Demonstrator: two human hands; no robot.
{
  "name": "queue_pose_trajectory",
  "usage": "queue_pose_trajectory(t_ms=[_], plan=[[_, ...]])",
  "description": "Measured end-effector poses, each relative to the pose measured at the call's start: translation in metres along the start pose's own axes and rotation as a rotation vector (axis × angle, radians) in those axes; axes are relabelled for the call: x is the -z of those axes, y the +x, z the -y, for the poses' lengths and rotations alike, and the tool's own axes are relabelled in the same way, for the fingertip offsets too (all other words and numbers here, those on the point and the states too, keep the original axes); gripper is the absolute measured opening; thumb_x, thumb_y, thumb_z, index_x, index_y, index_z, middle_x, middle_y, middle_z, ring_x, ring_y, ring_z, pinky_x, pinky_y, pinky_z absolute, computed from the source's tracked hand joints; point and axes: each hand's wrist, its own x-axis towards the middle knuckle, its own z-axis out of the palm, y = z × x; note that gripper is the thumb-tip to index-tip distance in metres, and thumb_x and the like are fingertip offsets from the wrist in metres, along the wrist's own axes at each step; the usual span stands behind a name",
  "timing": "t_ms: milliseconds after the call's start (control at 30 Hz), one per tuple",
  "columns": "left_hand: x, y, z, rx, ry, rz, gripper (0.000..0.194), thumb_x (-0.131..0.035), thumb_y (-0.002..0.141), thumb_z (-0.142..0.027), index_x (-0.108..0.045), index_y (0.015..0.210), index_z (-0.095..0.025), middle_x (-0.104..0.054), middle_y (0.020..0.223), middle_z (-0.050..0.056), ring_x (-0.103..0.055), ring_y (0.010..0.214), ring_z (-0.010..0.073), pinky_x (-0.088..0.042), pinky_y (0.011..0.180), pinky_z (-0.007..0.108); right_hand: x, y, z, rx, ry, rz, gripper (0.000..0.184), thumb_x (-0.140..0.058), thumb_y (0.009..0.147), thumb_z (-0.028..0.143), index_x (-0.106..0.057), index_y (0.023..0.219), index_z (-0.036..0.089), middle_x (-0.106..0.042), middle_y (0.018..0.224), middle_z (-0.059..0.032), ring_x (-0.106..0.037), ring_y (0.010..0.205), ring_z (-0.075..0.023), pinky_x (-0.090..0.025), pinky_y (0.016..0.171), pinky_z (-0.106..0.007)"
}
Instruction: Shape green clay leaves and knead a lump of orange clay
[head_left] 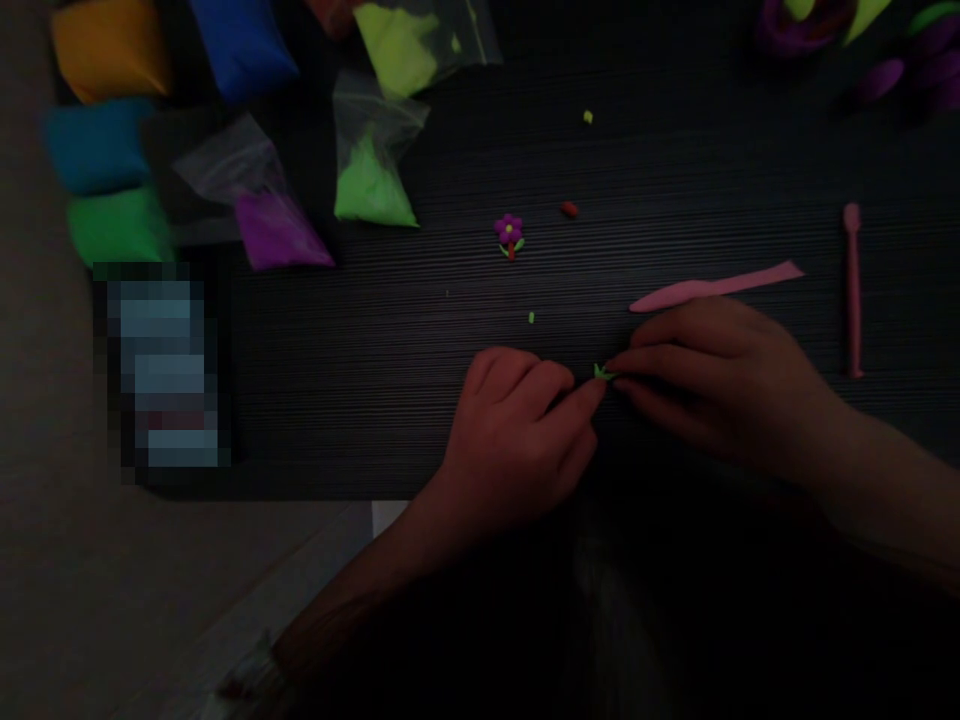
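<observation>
A tiny light green clay piece [601, 371] with pointed tips sits between the fingertips of both hands, just above the table's dark surface. My left hand [521, 425] is closed, its index finger and thumb at the piece and the other fingers curled. From the other side, my right hand [724, 385] pinches the piece's right end; its fingertips partly hide it. Beyond the hands lies a small clay flower [508, 230] with purple petals, a yellow centre, a red stem and green leaves. Loose bits of green clay [532, 317], red clay [569, 209] and yellow clay [588, 117] are scattered nearby.
A pink modelling knife [712, 287] lies beyond my right hand, another pink tool [853, 290] farther right. Bags of coloured clay, including a purple bag [281, 230] and a green bag [373, 185], fill the far left. A blurred-out rectangular object [165, 370] lies near the left edge. Purple clay shapes [881, 80] stand far right.
</observation>
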Motion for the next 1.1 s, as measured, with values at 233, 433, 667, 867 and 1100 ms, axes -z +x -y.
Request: queue_pose_trajectory(t_ms=[233, 433, 667, 867, 1100], plan=[[-0.0005, 0.0003, -0.0001, 0.001, 0.014, 0.005, 0.026, -0.05, 0.078, -0.02, -0.061, 0.102, -0.019, -0.057, 0.077, 0.003, -0.046, 0.077, 0.0161, -0.036, 0.075, 0.035, -0.002, 0.0003, 0.0, 0.002, -0.01, 0.003, 0.014, -0.055, 0.078, 0.025, -0.061, 0.089, 0.019, -0.061, 0.087, -0.0049, -0.055, 0.083, -0.0193, -0.043, 0.073, -0.033], [-0.0014, 0.0002, -0.0003, 0.005, 0.025, 0.005, 0.027, -0.05, 0.078, -0.019, -0.061, 0.103, -0.019, -0.057, 0.077, 0.003, -0.046, 0.078, 0.0165, -0.036, 0.075, 0.035, 0.0013, -0.0004, -0.0002, 0.015, 0.017, 0.03, 0.013, -0.055, 0.078, 0.024, -0.061, 0.089, 0.019, -0.062, 0.087, -0.0047, -0.055, 0.08, -0.0189, -0.043, 0.072, -0.033], [-0.0003, -0.0003, 0.0011, -0.003, -0.021, -0.011, 0.025, -0.05, 0.078, -0.019, -0.061, 0.101, -0.019, -0.059, 0.077, 0.002, -0.047, 0.077, 0.0157, -0.037, 0.074, 0.035, 0.0032, -0.0014, -0.0011, -0.008, 0.068, 0.022, 0.014, -0.055, 0.079, 0.024, -0.061, 0.09, 0.02, -0.062, 0.088, -0.0044, -0.056, 0.084, -0.018, -0.043, 0.073, -0.031], [0.0002, -0.001, 0.0022, 0.021, -0.055, -0.019, 0.023, -0.049, 0.078, -0.017, -0.061, 0.098, -0.018, -0.06, 0.078, 0.002, -0.049, 0.076, 0.0151, -0.038, 0.073, 0.034, 0.0006, -0.0019, -0.0033, -0.002, 0.041, 0.01, 0.015, -0.055, 0.079, 0.025, -0.062, 0.091, 0.02, -0.063, 0.088, -0.0039, -0.056, 0.084, -0.0177, -0.043, 0.073, -0.031], [-0.0001, -0.0004, 0.0025, 0.029, -0.065, -0.009, 0.023, -0.049, 0.078, -0.018, -0.061, 0.098, -0.019, -0.06, 0.079, 0.003, -0.049, 0.076, 0.0153, -0.038, 0.073, 0.034, 0.001, -0.0016, -0.0038, 0.003, 0.032, 0.029, 0.015, -0.055, 0.08, 0.025, -0.063, 0.092, 0.022, -0.063, 0.087, -0.0033, -0.057, 0.082, -0.0177, -0.043, 0.072, -0.031]])
